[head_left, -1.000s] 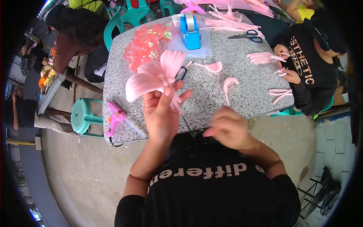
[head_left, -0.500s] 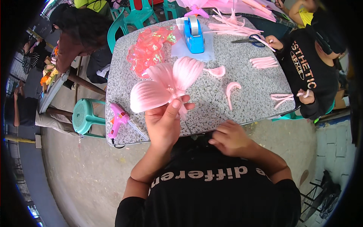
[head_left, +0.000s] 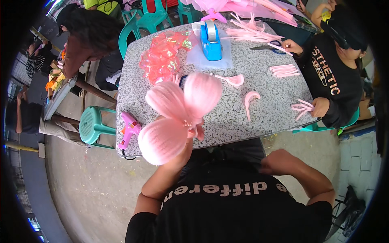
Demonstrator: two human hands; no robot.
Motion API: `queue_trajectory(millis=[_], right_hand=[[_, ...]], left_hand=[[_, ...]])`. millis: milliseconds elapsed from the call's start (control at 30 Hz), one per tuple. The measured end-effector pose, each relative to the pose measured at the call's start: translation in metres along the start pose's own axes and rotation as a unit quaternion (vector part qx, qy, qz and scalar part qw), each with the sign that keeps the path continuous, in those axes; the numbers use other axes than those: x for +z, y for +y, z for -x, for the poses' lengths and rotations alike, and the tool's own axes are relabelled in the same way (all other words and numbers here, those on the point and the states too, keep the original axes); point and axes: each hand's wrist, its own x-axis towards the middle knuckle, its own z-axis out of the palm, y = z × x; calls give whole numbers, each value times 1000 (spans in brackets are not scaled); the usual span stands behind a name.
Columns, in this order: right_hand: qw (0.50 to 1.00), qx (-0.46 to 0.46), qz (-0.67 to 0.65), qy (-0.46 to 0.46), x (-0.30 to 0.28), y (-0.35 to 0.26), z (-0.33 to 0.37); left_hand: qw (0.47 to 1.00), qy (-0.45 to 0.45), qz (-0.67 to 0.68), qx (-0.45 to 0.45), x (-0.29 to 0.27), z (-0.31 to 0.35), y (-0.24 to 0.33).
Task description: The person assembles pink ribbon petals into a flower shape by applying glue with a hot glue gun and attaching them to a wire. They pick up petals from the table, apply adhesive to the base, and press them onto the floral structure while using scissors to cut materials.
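A pink fuzzy flower with three broad petals and small strands at its centre is held up over the table's near edge. My left hand is closed round its base, mostly hidden behind a petal. Low by my lap, off the table, my right hand is bent down, its fingers hidden. Beyond the flower lie a loose pink petal and a curved pink piece. A pink glue gun rests at the table's left edge.
The speckled table bears a blue tape dispenser, crumpled iridescent pink film and pink fuzzy stems. At the right, a co-worker's hands hold stems and scissors. A green stool stands left.
The flower has tilted and dropped slightly toward me in my left hand. My right hand has drawn back rightward from the table edge. The co-worker's lower hand has grasped several stems.
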Motion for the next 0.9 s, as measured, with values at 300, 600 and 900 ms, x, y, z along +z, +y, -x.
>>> queue_trajectory(millis=[300,600,900], right_hand=[[728,-283,-405,476,-65,-87,-51],[696,-310,-436,479,-62,-90,-58],[679,-306,-416,522,-56,-86,-61]], left_hand=[[997,-68,28,-5,4,6,-12],[976,-7,-203,-79,-21,19,-16],[945,-23,-325,30,-1,24,3]])
